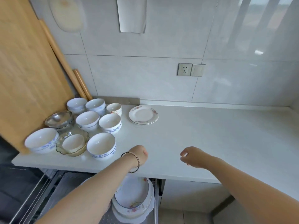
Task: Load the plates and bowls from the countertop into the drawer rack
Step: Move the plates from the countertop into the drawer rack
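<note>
Farther up the countertop, plates are set, nearer left hand (fingers hidden); right hand loosely curled, empty.

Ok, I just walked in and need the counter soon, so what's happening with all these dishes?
A person is loading dishes into the open drawer rack under the white countertop. Several white floral plates already sit in it. Both hands hover over the countertop's front edge, holding nothing visible: the left hand wears a braided bracelet, the right hand is loosely curled. A small stack of floral plates and a cluster of white, glass and steel bowls wait on the countertop.
</note>
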Demonstrator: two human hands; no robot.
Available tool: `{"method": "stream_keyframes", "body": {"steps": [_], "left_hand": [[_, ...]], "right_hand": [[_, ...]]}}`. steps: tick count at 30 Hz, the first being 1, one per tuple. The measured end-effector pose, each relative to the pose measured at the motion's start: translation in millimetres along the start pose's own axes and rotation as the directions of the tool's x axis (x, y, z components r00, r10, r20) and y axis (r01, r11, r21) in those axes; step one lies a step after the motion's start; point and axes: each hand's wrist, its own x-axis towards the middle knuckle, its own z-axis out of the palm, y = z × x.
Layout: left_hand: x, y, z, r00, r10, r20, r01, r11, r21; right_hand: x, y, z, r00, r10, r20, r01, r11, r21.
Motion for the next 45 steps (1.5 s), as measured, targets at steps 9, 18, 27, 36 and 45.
{"method": "stream_keyframes", "body": {"steps": [9, 18, 27, 36, 45], "left_hand": [[63.9, -10.0, -19.8, 0.988, -0.120, -0.099, 0.093, 0.966, -0.243], [185.3, -23.0, -2.8, 0.920, -0.372, -0.128, 0.271, 0.836, -0.477], [357.7, -29.3, -2.0, 0.776, -0.627, -0.073, 0.392, 0.569, -0.723], [426.5, -42.2, -10.7, 0.688, -0.725, -0.041, 0.278, 0.315, -0.908], [400.1, -38.4, -18.5, 0.715, -0.699, 0.027, 0.220, 0.188, -0.957]], "right_hand": [[85.1, -18.3, -22.4, 0.999, -0.037, 0.024, 0.037, 0.999, 0.013], [261.8, -28.1, -30.9, 0.993, -0.048, 0.107, 0.023, 0.973, 0.228], [454.8, -32.0, -42.9, 0.990, -0.119, 0.082, 0.115, 0.992, 0.045], [539.2, -43.2, -35.5, 0.996, 0.027, 0.087, -0.070, 0.842, 0.536], [521.9, -34.4, -22.6, 0.994, 0.072, 0.081, -0.107, 0.769, 0.630]]}}
